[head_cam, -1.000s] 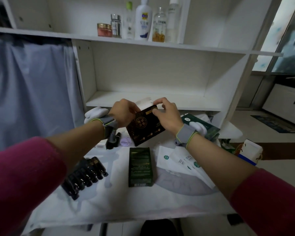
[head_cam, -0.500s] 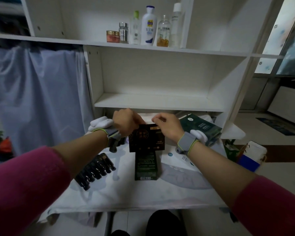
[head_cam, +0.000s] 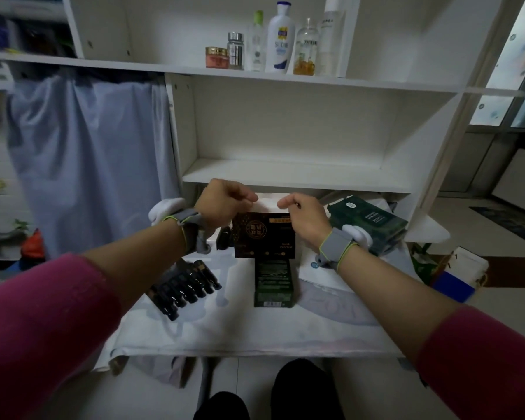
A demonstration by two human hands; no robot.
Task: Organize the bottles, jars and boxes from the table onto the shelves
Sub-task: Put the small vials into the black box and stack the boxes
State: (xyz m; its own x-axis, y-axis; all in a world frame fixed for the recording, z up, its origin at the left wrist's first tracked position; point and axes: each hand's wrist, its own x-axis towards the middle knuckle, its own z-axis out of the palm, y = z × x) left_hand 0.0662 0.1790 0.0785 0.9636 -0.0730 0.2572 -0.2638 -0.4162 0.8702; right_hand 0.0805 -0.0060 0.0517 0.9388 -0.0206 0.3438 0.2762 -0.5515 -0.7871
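A black box with gold print (head_cam: 264, 236) stands upright above the table, just below the front edge of the lower shelf (head_cam: 288, 177). My left hand (head_cam: 222, 204) pinches its top left corner and my right hand (head_cam: 305, 218) pinches its top right corner. Below it a narrow dark green box (head_cam: 273, 283) lies flat on the white table cloth (head_cam: 240, 328). A larger green box (head_cam: 367, 222) lies at the table's back right. A row of dark vials (head_cam: 185, 286) lies left of centre.
The upper shelf (head_cam: 134, 63) carries a red jar (head_cam: 216, 57), a silver jar (head_cam: 235, 50) and several bottles (head_cam: 281, 37). White sachets (head_cam: 312, 268) lie under my right wrist. A blue curtain (head_cam: 85, 162) hangs at the left. A bag (head_cam: 458, 277) stands on the floor at the right.
The black box went from tilted to upright, both hands now at its top corners. It sits a little closer to the lower shelf's edge, and my view has pulled back and tilted up.
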